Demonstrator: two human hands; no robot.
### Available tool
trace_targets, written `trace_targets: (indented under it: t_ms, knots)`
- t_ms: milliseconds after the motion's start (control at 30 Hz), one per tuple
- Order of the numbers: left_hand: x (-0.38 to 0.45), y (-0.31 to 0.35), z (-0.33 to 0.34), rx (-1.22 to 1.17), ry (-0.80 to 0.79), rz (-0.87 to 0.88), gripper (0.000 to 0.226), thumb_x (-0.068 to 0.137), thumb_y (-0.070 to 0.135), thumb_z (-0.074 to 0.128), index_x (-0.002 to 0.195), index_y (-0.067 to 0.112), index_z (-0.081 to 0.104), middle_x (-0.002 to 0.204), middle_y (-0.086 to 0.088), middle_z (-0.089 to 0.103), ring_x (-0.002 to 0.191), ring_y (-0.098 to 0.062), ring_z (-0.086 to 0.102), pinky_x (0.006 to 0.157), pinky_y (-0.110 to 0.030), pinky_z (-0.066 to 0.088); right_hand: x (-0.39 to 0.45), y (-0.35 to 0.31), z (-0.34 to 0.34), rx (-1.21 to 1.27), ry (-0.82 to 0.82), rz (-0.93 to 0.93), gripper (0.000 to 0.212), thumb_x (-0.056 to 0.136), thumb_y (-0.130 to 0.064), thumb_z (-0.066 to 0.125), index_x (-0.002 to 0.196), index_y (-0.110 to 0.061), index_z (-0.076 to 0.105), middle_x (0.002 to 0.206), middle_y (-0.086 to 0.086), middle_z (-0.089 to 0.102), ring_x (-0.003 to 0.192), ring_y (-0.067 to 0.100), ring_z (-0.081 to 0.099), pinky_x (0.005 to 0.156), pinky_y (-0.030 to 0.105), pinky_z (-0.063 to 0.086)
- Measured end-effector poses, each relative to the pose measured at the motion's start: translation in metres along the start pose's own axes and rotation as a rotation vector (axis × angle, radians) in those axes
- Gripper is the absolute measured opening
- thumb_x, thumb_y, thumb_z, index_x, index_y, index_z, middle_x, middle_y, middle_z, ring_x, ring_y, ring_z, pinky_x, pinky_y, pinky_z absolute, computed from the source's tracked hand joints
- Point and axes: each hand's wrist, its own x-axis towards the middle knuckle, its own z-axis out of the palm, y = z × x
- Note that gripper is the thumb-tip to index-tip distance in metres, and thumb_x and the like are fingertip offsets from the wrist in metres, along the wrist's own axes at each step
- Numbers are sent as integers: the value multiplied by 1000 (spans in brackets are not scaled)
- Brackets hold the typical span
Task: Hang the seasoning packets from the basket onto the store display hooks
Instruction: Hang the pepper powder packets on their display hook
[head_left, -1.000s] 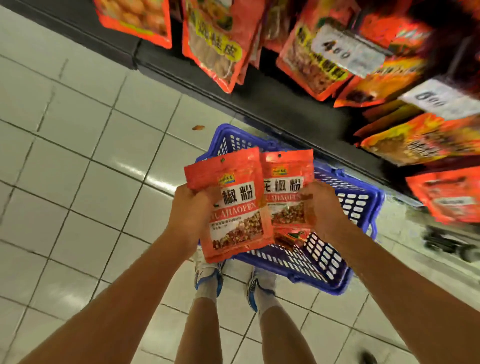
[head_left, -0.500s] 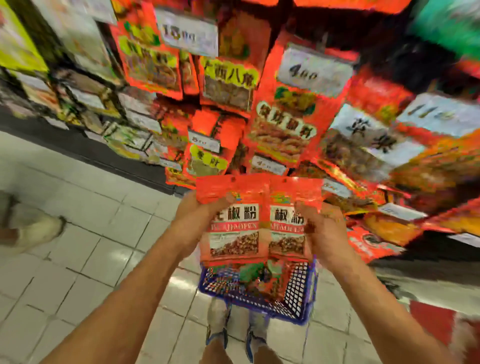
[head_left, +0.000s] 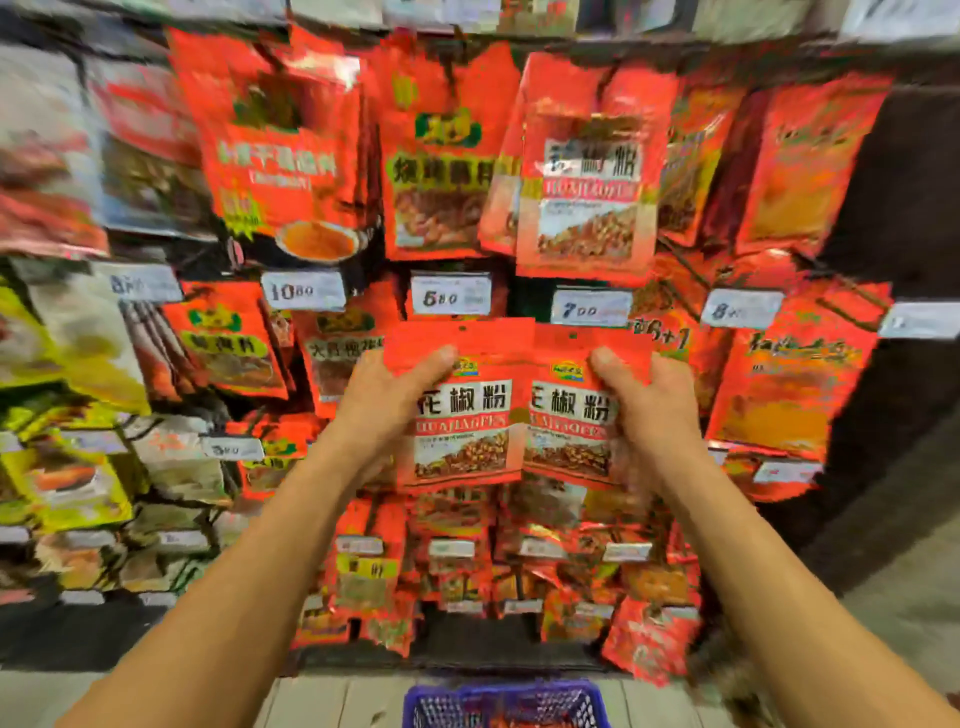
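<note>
A person is holding two red seasoning packets side by side in front of a crowded store display. The left hand is gripping the left packet by its outer edge, thumb curled over the front near the top; the right hand is gripping the right packet the same way. The right packet's inner edge is lying just behind or against the left one, and a small punched hole is showing near each top edge. Directly behind and above the packets, white price tags are hanging in a row, the one reading 7.00 sitting just above the right packet. Above that tag a similar red packet is already hanging among other red bags. Yellow-green packets are crowding the display's left side, blurred. The hooks themselves are hidden by the merchandise. At the bottom edge, the blue basket is sitting on the floor below the held packets.
</note>
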Motion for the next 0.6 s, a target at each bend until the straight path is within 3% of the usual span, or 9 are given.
trace_targets:
  t_ms: [67, 133, 200, 300, 400, 533, 600]
  knots:
    - [13, 31, 12, -39, -4, 34, 8, 87, 30, 76, 88, 22, 79, 94, -8, 79, 86, -25, 74, 84, -50, 61, 19, -31, -9, 5, 41, -72, 14, 72, -48, 72, 80, -37, 76, 79, -7, 75, 78, 17, 69, 78, 45, 60]
    - [23, 59, 26, -75, -12, 62, 10, 90, 32, 74, 89, 23, 79, 99, -13, 78, 95, -33, 74, 90, -58, 57, 37, -61, -17, 13, 73, -125, 9, 72, -52, 71, 77, -46, 74, 73, -11, 74, 74, 11, 69, 79, 45, 60]
    - [33, 83, 40, -80, -9, 108, 11, 92, 29, 72, 92, 19, 77, 97, -10, 79, 92, -30, 75, 87, -54, 59, 52, -89, -21, 14, 97, -196, 8, 75, -56, 70, 75, -49, 73, 71, -16, 73, 68, 4, 67, 73, 36, 59]
    - [42, 113, 55, -61, -11, 193, 5, 91, 21, 72, 94, 17, 74, 88, -3, 79, 78, -18, 76, 72, -37, 61, 70, -119, -24, 61, 88, -274, 15, 87, -41, 71, 72, -42, 77, 72, -17, 74, 67, 3, 66, 67, 31, 56]
    - [48, 133, 65, -52, -21, 231, 6, 91, 20, 72, 96, 15, 73, 89, -6, 79, 79, -21, 75, 75, -39, 62, 93, -138, -22, 113, 91, -245, 21, 89, -30, 73, 68, -30, 77, 68, -11, 74, 62, 4, 67, 58, 26, 55]
    - [57, 148, 76, -72, 30, 245, 7, 92, 23, 72, 94, 17, 72, 86, -3, 79, 80, -22, 76, 78, -41, 61, 120, -156, -11, 85, 67, -204, 23, 87, -35, 73, 69, -20, 73, 73, -4, 76, 72, 17, 74, 70, 39, 59]
    - [60, 153, 78, -87, 54, 230, 12, 92, 29, 73, 96, 18, 72, 87, -2, 80, 80, -20, 77, 71, -37, 61, 133, -163, -7, 33, 85, -207, 30, 87, -36, 73, 62, -19, 66, 67, -4, 74, 68, 18, 72, 72, 44, 59]
